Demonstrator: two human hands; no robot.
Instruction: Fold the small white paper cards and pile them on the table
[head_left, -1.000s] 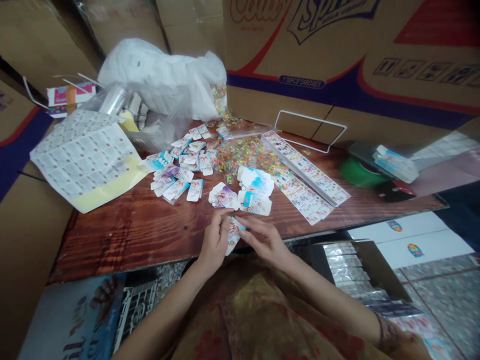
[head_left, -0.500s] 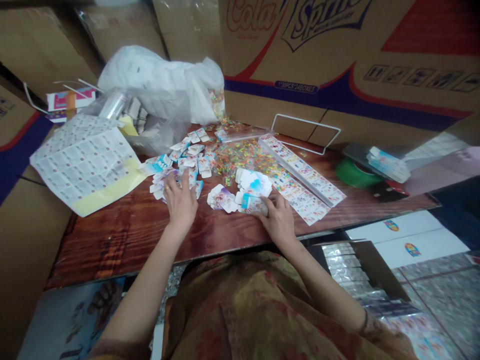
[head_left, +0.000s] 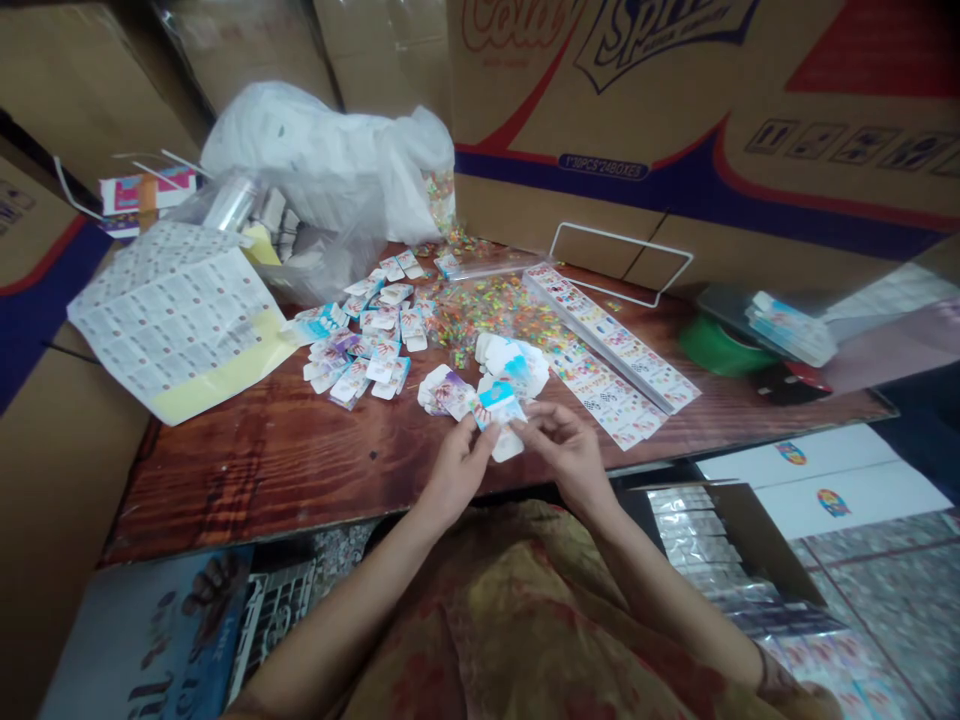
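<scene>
Moving away from the pile of small boxes [head_left: 384,320], the left hand [head_left: 457,468] is now meeting the right hand [head_left: 570,448] near the front of the wooden table [head_left: 300,460]. Fingers curled nearly together, both are pinching 1 white-and-blue carton [head_left: 497,402], which is overlapping the flat carton stack [head_left: 525,366] in view. Colourful small pieces [head_left: 487,308] are lying beyond.
</scene>
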